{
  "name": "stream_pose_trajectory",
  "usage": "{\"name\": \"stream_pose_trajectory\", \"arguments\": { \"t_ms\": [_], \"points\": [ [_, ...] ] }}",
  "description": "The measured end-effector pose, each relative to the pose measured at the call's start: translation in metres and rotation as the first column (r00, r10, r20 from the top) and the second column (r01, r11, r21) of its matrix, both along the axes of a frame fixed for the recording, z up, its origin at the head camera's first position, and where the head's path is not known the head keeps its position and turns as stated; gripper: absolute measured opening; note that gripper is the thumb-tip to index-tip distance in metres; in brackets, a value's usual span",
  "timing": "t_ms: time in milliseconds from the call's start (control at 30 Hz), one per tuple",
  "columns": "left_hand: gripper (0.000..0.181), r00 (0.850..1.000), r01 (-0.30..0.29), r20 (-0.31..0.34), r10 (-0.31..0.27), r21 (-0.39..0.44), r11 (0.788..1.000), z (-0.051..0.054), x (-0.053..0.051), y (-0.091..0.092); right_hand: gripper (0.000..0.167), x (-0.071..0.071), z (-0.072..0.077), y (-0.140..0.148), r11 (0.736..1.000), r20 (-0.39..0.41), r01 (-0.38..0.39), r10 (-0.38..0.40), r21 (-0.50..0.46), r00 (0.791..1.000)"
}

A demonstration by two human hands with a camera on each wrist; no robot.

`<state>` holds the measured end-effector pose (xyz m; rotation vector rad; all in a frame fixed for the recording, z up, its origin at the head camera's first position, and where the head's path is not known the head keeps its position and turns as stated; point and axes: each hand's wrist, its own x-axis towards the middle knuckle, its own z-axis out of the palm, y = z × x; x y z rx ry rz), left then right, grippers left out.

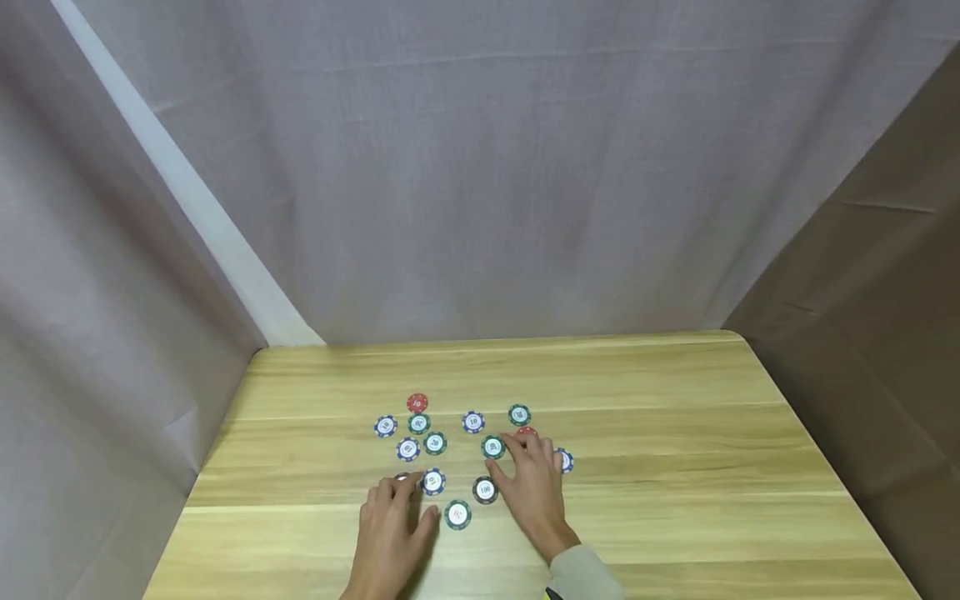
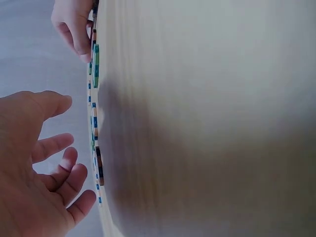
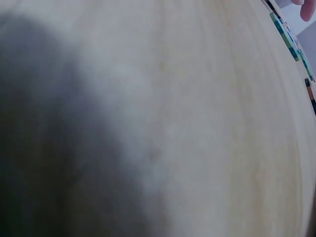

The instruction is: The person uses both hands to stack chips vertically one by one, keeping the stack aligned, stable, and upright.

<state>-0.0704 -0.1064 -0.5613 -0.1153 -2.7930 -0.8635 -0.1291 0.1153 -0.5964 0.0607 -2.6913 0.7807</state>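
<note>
Poker chips lie flat on a wooden table. My right hand pinches a green poker chip by its edge, thumb at the near side and index finger at the far right. A red chip and a blue chip are partly hidden by this hand. My left hand has loosely spread fingers, its index fingertip beside a blue chip; that hand's fingers hold nothing in the left wrist view. Its fingertip partly covers a dark chip.
A black chip marked 100 and a green chip lie between the hands. Farther back are a red chip, a blue chip, a green chip and several others. Grey curtains hang behind the table.
</note>
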Motion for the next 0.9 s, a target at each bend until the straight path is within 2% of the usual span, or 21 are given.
{"name": "stream_pose_trajectory", "arguments": {
  "t_ms": [167, 300, 533, 733, 900],
  "points": [
    [0.047, 1.0, 0.002, 0.023, -0.002, 0.01, 1.0, -0.002, 0.008, 0.0, 0.046, 0.002, -0.003, 0.0, 0.999, 0.009, -0.001, 0.001, 0.045, 1.0],
    [0.045, 0.998, 0.018, 0.064, -0.022, 0.059, 0.998, -0.003, 0.009, 0.005, 0.044, 0.004, -0.008, 0.005, 0.998, -0.009, 0.007, -0.006, 0.063, 1.0],
    [0.041, 0.988, 0.045, 0.144, -0.063, 0.127, 0.991, 0.001, 0.005, 0.014, 0.042, 0.005, -0.01, 0.011, 0.997, -0.008, 0.002, -0.002, 0.082, 1.0],
    [0.037, 0.986, 0.051, 0.151, -0.069, 0.118, 0.992, 0.002, 0.001, 0.018, 0.045, 0.004, -0.012, 0.016, 0.995, 0.04, -0.055, 0.051, 0.089, 0.998],
    [0.035, 0.984, 0.091, 0.145, -0.107, 0.113, 0.989, -0.004, -0.005, 0.03, 0.044, 0.004, -0.013, 0.029, 0.995, 0.022, -0.026, 0.024, 0.095, 0.999]
  ]
}}
